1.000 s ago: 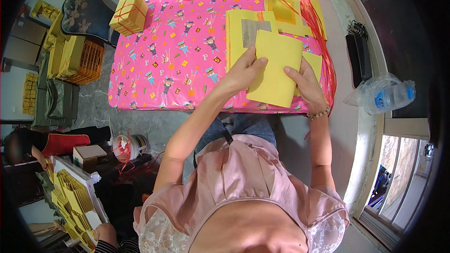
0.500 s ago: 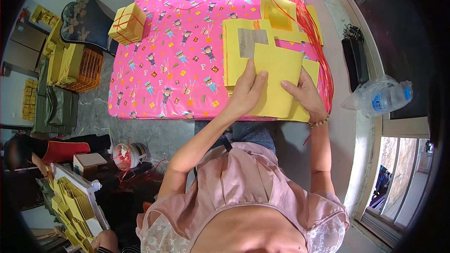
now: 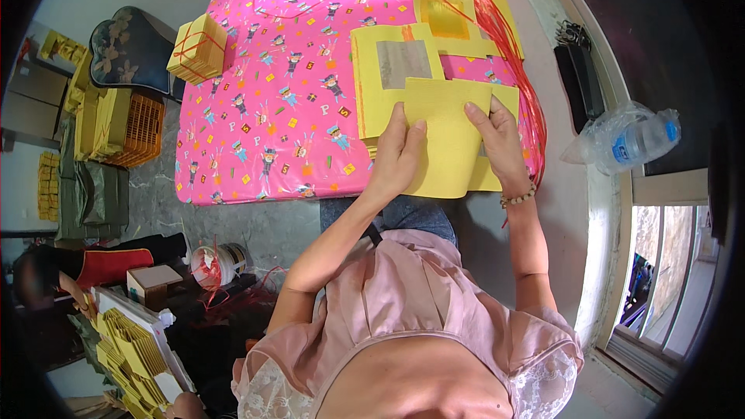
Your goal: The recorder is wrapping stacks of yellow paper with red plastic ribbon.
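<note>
Both hands rest on a folded yellow paper sheet (image 3: 450, 140) that lies at the near edge of the tabletop (image 3: 264, 109), which is covered in pink patterned wrap. The left hand (image 3: 397, 157) lies flat with fingers spread lightly, pressing the sheet's left part; the right hand (image 3: 497, 143) (a bead bracelet sits on its wrist) presses the right part, fingers extended and pointing away from the person. Neither hand is closed around anything. Just beyond the sheet lies a stack of yellow paper with a silver square (image 3: 396, 70), and further back another yellow sheet with a gold square (image 3: 446, 15). Red string (image 3: 512, 54) trails along the right side of the tabletop. A tied yellow bundle (image 3: 198, 48) sits at the left far corner. A plastic water bottle (image 3: 632, 138) lies on the sill to the right.
</note>
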`<control>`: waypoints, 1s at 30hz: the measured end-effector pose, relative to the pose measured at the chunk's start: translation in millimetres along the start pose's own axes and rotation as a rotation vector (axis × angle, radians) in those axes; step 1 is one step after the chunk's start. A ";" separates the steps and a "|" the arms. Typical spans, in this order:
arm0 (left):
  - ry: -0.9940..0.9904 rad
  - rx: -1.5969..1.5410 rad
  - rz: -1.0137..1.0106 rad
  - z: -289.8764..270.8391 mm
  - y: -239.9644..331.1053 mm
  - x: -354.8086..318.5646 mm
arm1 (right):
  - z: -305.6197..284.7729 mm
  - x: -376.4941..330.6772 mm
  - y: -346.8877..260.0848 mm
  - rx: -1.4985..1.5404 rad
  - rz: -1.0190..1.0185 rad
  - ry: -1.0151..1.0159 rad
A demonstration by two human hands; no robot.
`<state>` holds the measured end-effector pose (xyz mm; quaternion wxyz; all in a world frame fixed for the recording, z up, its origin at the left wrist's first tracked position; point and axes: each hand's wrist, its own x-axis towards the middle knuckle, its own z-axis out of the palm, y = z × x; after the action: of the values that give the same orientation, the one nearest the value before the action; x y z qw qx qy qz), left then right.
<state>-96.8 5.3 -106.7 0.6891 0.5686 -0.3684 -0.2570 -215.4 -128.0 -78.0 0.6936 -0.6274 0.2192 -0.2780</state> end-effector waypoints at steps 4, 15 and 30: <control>-0.050 -0.063 -0.057 -2.0 3.9 -2.2 | -17.5 -0.1 12.0 -0.003 0.024 0.104; -0.146 -0.247 -0.162 -3.9 10.1 -4.5 | -13.2 -44.2 6.7 -0.165 0.086 -0.026; -0.125 -0.145 -0.192 -11.0 3.6 -32.2 | -7.4 -100.4 35.8 -0.137 0.330 -0.081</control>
<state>-107.5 37.5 -111.0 0.6762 0.5329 -0.3352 -0.3827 -291.5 -65.1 -118.9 0.6937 -0.6395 0.3093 -0.1194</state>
